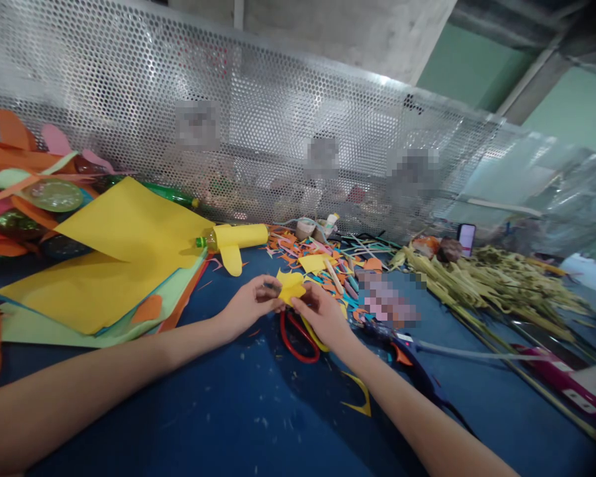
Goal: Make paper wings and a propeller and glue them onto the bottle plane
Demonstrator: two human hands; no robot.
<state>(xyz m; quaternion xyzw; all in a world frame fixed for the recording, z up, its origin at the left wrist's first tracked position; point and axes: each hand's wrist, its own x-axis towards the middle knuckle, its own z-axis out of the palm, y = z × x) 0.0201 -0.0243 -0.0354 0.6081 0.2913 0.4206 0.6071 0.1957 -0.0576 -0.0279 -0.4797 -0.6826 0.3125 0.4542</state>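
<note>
A small yellow paper cutout (291, 286) with a scalloped edge is held up between both hands over the blue table. My left hand (254, 301) pinches its left side, and my right hand (322, 311) grips its lower right edge. Just beneath them lie scissors with one red and one yellow handle loop (300, 341); their blades are hidden by the hands and paper. Behind my left hand a bottle wrapped in yellow paper (242, 236) lies on its side, its green cap pointing left. A yellow offcut (360, 395) rests below my right wrist.
Large yellow sheets (124, 232) overlap other coloured paper at left, near bottles with orange paper petals (24, 172). Colourful scraps (322, 265) spread behind the hands. At right are a blue glue gun (412, 364), dried husks (477, 291) and a phone (466, 240). A perforated metal panel (278, 126) borders the back.
</note>
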